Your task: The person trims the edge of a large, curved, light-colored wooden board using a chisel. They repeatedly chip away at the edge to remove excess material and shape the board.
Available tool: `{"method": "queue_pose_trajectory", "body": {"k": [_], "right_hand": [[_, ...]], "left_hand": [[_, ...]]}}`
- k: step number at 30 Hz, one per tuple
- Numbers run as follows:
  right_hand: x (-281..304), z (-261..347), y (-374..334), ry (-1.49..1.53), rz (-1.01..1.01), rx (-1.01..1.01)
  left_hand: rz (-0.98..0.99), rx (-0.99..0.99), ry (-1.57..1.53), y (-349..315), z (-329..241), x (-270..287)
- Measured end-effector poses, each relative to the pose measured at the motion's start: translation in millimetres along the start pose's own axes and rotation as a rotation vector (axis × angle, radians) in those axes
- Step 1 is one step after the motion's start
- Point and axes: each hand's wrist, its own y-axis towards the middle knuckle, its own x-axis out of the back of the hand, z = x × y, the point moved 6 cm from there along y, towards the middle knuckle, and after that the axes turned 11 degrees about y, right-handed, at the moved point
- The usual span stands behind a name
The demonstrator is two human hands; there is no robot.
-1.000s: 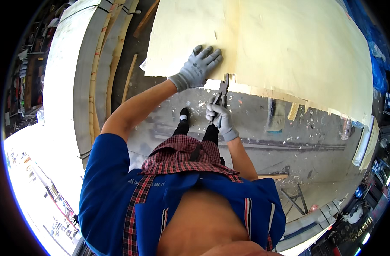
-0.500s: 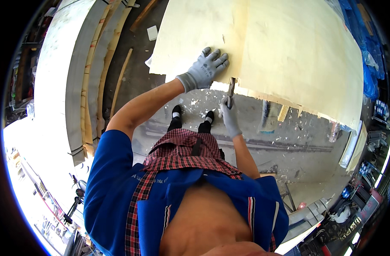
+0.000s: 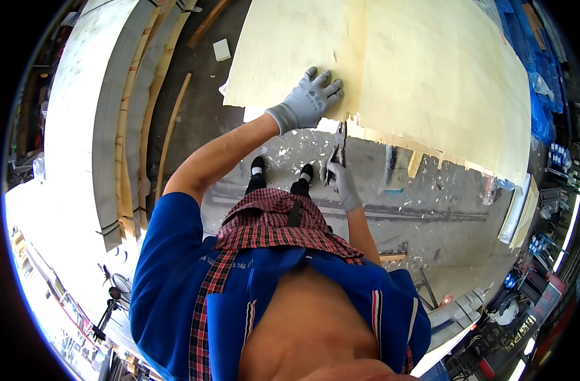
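The pliers (image 3: 338, 147) are gripped in the gloved right hand (image 3: 342, 181) and have been raised to the ragged near edge of the pale plywood sheet (image 3: 429, 70), where earlier they hung just below it. The left hand (image 3: 309, 100) stays pressed flat, fingers spread, on the sheet just left of them.
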Motion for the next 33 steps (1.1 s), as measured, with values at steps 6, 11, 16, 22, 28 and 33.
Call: {"method": "queue_pose_trajectory", "body": {"k": [6, 11, 16, 22, 28, 33], "right_hand": [[-3.5, -31.9, 70.1, 0.185, 0.105, 0.046], [-12.3, -92.9, -34.8, 0.033, 0.152, -0.191], [-44.4, -19.5, -80.9, 0.127, 0.000, 0.078], [-15.9, 41.7, -42.4, -0.019, 0.023, 0.166], [-23.2, 66.3, -20.7, -0.010, -0.050, 0.187], [-29.4, 86.4, 0.0, -0.360, -0.015, 0.237]], "left_hand": [[0.030, -0.029, 0.045, 5.4, -5.5, 7.7], [-0.003, -0.020, -0.001, 4.4, -4.2, 24.7], [0.053, -0.008, 0.009, 3.1, -4.2, 22.5], [0.040, -0.015, 0.016, 6.7, -7.0, 27.9], [0.046, -0.017, 0.032, 2.2, -8.1, 24.6], [0.086, -0.010, 0.022, -5.0, -7.7, 5.0]]}}
